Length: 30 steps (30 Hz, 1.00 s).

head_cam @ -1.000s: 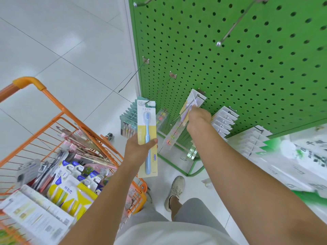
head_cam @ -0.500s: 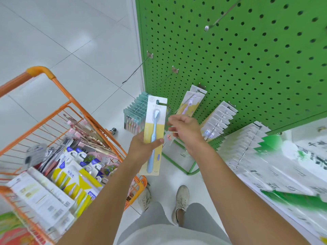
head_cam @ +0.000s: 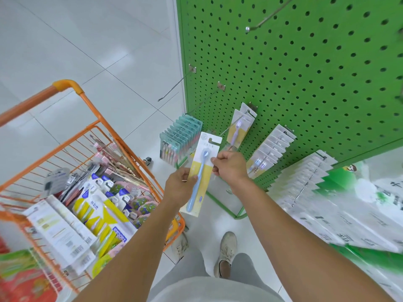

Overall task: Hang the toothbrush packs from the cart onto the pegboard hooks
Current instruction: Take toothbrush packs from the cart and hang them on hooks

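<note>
We stood w/ a green perforated metal pegboard (head_cam: 305,73) ahead-right; an orange wire shopping cart (head_cam: 91,136) at left held assorted packs; white card packs (head_cam: 270,149) hung on pegboard hooks. Between cart & board, we held a yellow-and-white card pack w/ a blue toothbrush (head_cam: 201,173); left hand (head_cam: 178,188) gripped its lower edge; right hand (head_cam: 231,168) pinched its upper right side.
</note>
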Available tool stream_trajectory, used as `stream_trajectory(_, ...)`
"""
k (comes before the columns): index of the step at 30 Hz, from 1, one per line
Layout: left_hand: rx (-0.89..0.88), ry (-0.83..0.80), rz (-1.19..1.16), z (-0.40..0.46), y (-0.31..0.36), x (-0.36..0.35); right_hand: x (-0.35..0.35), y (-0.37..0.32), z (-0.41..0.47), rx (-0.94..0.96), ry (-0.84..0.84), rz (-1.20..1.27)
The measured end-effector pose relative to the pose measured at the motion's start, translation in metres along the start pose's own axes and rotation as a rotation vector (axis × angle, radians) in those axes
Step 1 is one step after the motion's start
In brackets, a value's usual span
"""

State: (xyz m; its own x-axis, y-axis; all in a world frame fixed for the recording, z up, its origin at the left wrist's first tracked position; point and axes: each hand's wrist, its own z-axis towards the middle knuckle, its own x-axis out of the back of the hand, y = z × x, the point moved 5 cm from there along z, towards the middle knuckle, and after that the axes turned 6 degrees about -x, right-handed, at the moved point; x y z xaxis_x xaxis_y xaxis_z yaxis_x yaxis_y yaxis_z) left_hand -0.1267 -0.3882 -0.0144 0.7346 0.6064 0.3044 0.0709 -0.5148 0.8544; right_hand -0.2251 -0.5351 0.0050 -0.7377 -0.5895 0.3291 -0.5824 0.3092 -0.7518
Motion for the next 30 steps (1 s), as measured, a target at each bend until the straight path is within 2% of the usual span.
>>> stream_trajectory(5, 0.006, -0.071, 0.022, 0.018, -0.007, -0.005, 0.002, 0.009, 0.003, -0.041, 0.094, 0.030)
stream_trajectory(13, -0.021, -0.181, 0.079, 0.035, -0.011, -0.001, -0.005, 0.009, 0.012, -0.064, 0.136, 0.013)
stream_trajectory(17, 0.027, -0.241, 0.071, 0.044, -0.018, 0.002, -0.007, 0.016, 0.018, -0.090, 0.192, 0.043)
stream_trajectory(24, 0.054, -0.207, 0.010, 0.056, -0.019, 0.013, 0.005, 0.001, 0.037, -0.139, 0.382, 0.086)
stream_trajectory(30, 0.019, -0.264, 0.008, 0.069, -0.005, 0.019, 0.023, -0.010, 0.068, -0.282, 0.438, 0.229)
